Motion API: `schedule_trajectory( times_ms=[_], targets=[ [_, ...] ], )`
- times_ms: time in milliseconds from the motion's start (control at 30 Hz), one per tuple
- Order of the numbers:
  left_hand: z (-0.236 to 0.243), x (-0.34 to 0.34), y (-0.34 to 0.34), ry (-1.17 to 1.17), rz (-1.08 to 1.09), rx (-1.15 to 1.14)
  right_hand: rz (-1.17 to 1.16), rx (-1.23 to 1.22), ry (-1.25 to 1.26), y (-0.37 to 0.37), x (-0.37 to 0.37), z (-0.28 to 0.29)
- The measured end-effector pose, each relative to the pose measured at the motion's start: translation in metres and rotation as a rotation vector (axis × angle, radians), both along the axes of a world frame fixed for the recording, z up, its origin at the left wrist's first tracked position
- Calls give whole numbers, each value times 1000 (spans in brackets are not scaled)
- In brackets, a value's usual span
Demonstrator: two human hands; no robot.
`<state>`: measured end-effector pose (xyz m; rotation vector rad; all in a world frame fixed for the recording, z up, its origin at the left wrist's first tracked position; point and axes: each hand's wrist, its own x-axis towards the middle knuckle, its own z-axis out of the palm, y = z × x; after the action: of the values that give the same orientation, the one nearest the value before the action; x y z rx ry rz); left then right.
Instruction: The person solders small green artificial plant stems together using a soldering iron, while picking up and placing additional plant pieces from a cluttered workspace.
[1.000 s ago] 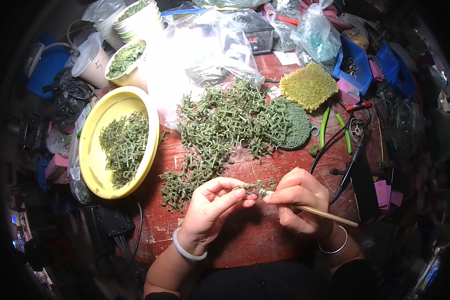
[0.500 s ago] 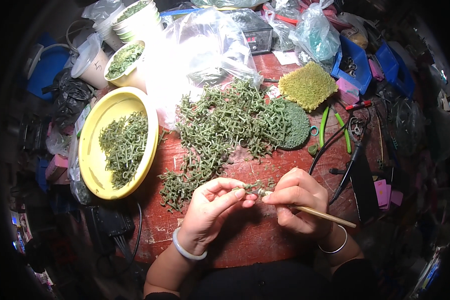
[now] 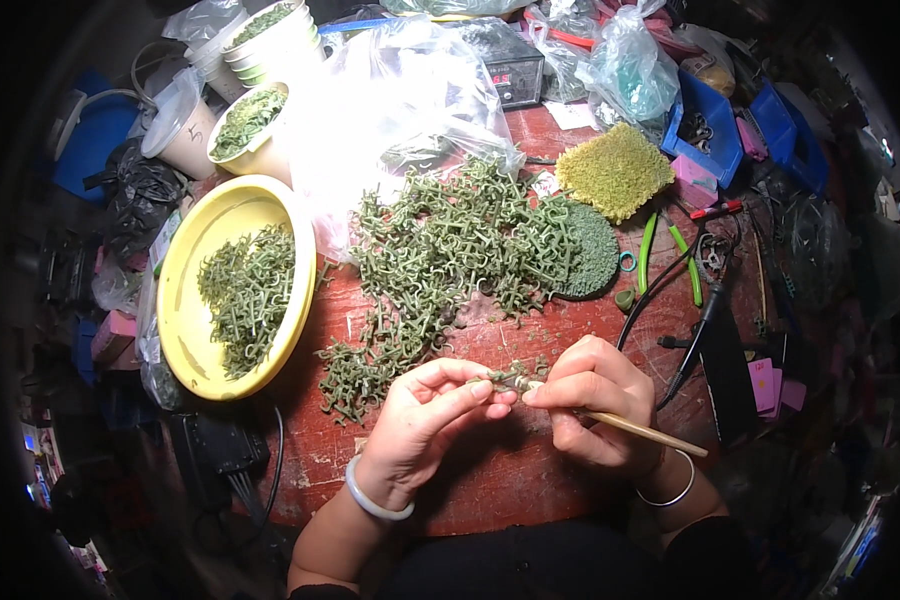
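Note:
Between thumb and index finger, my left hand (image 3: 420,420) pinches a small green hooked piece (image 3: 492,377). My right hand (image 3: 598,395) is closed round a slim tool with a wooden handle (image 3: 650,430); its metal tip meets the green piece, and its exact shape is too small to make out. Just beyond both hands spreads a heap of similar green hooked pieces (image 3: 450,240) on the red tabletop (image 3: 360,480). To the left, a tilted yellow basin (image 3: 175,330) contains more of them.
A clear plastic bag (image 3: 450,110) lies behind the heap. Right of it are a round green mat (image 3: 590,250), a yellow textured sponge-like block (image 3: 615,172), green-handled pliers (image 3: 647,255), a black cable (image 3: 670,385) and blue bins (image 3: 705,125). White tubs (image 3: 250,125) stand back left.
Both hands stay almost in place. The rear end of the wooden handle has shifted very slightly toward the left.

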<state>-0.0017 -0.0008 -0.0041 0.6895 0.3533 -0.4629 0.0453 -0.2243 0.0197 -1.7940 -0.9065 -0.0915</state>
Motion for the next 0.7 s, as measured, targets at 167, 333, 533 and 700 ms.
schedule_trajectory(
  times_ms=[167,333,533,700],
  targets=[
    [-2,1,2,-35,10,-2,-22,-18,-35,1,0,0],
    [3,1,0,-45,24,57,-113,77,20,5,-1,3],
    [9,0,-2,-92,82,159,-275,46,-3,4,-2,5],
    [-3,0,-5,-171,121,248,-453,7,179,-1,-2,10]
  ],
)
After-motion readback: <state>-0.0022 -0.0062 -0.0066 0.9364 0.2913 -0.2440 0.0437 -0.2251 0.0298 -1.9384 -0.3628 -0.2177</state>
